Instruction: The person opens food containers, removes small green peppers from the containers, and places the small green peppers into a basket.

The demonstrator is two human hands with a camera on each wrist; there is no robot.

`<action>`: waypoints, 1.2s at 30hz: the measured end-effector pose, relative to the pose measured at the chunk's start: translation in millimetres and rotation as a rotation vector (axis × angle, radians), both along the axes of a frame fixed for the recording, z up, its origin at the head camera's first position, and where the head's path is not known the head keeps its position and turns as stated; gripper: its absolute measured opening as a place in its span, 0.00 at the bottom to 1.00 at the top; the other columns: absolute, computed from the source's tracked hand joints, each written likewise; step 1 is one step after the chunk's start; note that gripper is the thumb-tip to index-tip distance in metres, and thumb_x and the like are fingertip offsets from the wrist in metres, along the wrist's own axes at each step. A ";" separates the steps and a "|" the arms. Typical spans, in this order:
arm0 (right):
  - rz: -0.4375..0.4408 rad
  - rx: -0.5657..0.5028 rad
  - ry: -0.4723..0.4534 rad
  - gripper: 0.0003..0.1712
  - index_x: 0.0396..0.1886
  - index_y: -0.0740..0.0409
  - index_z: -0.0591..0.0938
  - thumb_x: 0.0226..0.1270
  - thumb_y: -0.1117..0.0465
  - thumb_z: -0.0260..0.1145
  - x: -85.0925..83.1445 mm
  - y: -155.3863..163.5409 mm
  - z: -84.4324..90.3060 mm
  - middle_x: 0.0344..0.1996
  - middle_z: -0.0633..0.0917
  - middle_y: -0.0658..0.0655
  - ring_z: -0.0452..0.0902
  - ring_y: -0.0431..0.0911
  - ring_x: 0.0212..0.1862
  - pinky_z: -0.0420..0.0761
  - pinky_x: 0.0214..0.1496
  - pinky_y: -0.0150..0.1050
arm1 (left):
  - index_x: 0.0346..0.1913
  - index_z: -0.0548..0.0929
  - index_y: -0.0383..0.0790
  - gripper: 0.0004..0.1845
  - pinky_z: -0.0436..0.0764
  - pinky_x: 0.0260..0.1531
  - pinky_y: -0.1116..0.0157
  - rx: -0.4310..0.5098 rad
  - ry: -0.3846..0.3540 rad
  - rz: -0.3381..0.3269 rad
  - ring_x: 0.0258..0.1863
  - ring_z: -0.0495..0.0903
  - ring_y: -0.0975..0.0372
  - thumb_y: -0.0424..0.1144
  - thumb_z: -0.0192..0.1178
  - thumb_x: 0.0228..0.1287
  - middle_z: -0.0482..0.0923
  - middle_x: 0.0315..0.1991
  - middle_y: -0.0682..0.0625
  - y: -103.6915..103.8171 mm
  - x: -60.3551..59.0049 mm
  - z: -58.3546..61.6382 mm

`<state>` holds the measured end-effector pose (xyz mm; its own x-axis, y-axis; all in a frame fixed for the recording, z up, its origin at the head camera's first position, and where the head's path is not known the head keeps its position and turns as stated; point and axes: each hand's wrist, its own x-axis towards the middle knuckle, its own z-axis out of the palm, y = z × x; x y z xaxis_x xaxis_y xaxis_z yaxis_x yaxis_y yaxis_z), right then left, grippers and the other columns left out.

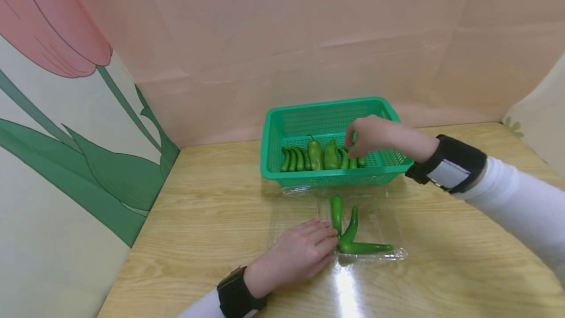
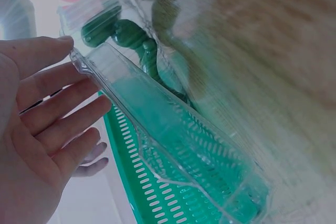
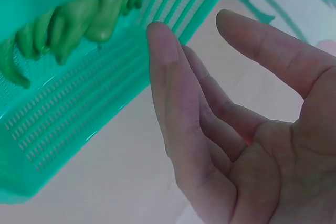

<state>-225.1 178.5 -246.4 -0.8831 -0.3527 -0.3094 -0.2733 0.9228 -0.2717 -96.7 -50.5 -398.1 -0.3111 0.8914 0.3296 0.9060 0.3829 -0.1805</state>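
My left hand (image 1: 304, 249) lies beside a clear plastic container (image 1: 375, 220), touching its edge with nearly straight fingers. Inside the container are several green peppers: one upright (image 1: 337, 212), one curved (image 1: 351, 225), one lying crosswise (image 1: 366, 248). In the left wrist view the thumb and index finger meet the clear rim (image 2: 105, 85). Over a green plastic basket (image 1: 318, 173) hovers my right hand (image 1: 375, 134), thumb and fingers apart in the right wrist view, nothing between them. Below it a row of green peppers (image 1: 315, 153) lines the basket's near side.
The wooden table (image 1: 212, 195) runs back to a pinkish cloth wall (image 1: 229, 53). On the left stands a panel with a printed tulip (image 1: 57, 23). The basket sits just behind the clear container. A pale cloth (image 1: 540, 112) hangs at the right.
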 end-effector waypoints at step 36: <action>0.097 -0.092 -0.012 0.06 0.29 0.58 0.86 0.47 0.64 0.71 63.4 13.9 -97.3 0.20 0.83 0.47 0.77 0.39 0.24 0.81 0.26 0.36 | 0.53 0.81 0.45 0.16 0.63 0.69 0.63 -0.011 -0.002 0.006 0.59 0.76 0.61 0.47 0.55 0.68 0.79 0.56 0.51 -1.1 1.5 1.5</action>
